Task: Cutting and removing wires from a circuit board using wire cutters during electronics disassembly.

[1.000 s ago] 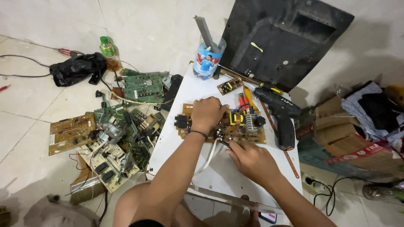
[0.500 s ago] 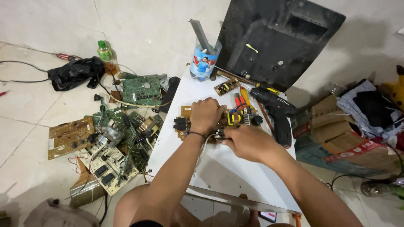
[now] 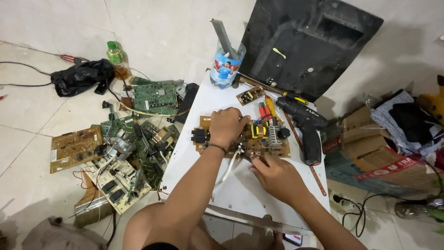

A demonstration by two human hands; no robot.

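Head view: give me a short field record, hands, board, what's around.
left hand: pressed flat on the brown circuit board, holding it down
right hand: fingertips at the board's near edge; whether it grips anything cannot be told
surface: white table
right of board: black cordless drill, lying down
behind board: plastic cup with a grey strip in it, small circuit board, dark monitor back cover
floor, left: pile of circuit boards, black bag, green bottle

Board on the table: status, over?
Left hand pressing board flat. Right hand fingers at its near edge. Drill beside it, not blocking.
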